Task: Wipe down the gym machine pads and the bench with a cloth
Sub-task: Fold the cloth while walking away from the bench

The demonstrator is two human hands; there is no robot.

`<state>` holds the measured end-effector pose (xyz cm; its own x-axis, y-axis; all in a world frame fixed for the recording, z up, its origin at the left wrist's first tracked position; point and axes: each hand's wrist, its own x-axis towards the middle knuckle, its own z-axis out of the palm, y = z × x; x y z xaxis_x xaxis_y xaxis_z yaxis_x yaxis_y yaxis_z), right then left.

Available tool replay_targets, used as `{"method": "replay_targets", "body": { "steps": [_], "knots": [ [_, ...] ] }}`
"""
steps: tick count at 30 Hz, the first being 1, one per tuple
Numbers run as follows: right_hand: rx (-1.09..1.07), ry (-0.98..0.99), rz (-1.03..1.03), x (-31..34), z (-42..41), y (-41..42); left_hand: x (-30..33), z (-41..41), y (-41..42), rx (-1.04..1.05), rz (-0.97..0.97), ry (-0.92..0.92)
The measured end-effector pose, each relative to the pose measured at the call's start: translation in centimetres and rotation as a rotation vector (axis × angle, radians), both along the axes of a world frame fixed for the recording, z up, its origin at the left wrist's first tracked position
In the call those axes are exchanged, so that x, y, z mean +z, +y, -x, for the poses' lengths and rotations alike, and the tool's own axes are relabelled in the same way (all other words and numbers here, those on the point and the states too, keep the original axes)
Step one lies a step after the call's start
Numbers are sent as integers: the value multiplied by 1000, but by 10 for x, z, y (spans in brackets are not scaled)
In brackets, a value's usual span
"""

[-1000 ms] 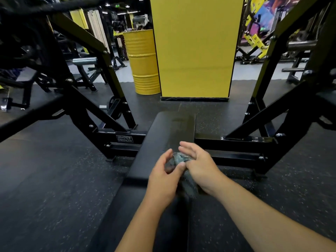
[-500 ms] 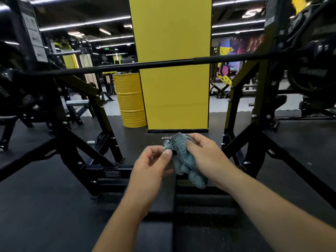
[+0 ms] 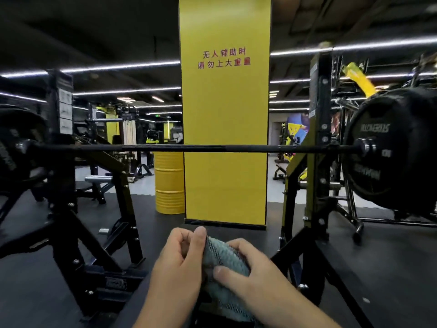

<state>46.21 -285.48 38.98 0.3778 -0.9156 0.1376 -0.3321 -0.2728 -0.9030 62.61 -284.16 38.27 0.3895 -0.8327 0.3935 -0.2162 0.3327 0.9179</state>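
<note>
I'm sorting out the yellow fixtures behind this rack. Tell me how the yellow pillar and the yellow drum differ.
The pillar is flat-faced and runs up out of view at the top; the drum is round and ribbed and rises only about as high as the barbell. The pillar carries red lettering; the drum shows none. The pillar has a black base strip; the drum stands straight on the floor, just left of it. Both are the same bright yellow.

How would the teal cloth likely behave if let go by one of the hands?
The cloth looks soft and floppy, since it bunches between the left hand and right hand. Probably light; its knit texture suggests little slip.
</note>
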Motion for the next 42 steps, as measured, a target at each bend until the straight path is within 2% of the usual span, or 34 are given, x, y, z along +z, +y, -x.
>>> {"method": "replay_targets", "body": {
  "steps": [3, 5, 8, 12, 14, 16, 18, 21, 26, 31, 33, 36, 40, 42],
  "knots": [
    [-5, -1, 62, 16, 8, -21, 13, -5, -12, -2, 8, 49],
    [-10, -17, 50, 30, 12, -39, 25, -7, -20, -78, -25, 135],
    [0, -77, -34, 59, 10, -50, 47, -9, -21, -171, -73, 202],
    [62, -333, -277, 111, 3, -54, 104, -12, -11, -240, -151, 184],
    [110, -392, -328, 145, 4, -43, 140, -11, -2, -274, -215, 204],
    [172, -296, -295, 183, 8, -22, 181, -5, 13, -315, -280, 245],
    [192, -103, -203, 236, 12, 3, 232, 0, 29, -338, -303, 281],
    [148, -46, -170, 321, 27, 42, 320, 11, 58, -321, -297, 289],
    [-8, 4, -105, 466, 59, 100, 469, 36, 101, -420, -219, 183],
    [-173, 230, 95, 577, 106, 150, 582, 65, 132, -434, -135, 27],
    [-272, 312, 190, 615, 129, 167, 610, 78, 140, -528, -119, -69],
    [-372, 324, 284, 657, 169, 193, 637, 110, 155, -666, -155, -244],
    [-475, 255, 306, 694, 233, 232, 672, 170, 166, -659, -25, -556],
    [-534, 203, 312, 710, 272, 255, 690, 212, 176, -617, 55, -606]
  ]
}}
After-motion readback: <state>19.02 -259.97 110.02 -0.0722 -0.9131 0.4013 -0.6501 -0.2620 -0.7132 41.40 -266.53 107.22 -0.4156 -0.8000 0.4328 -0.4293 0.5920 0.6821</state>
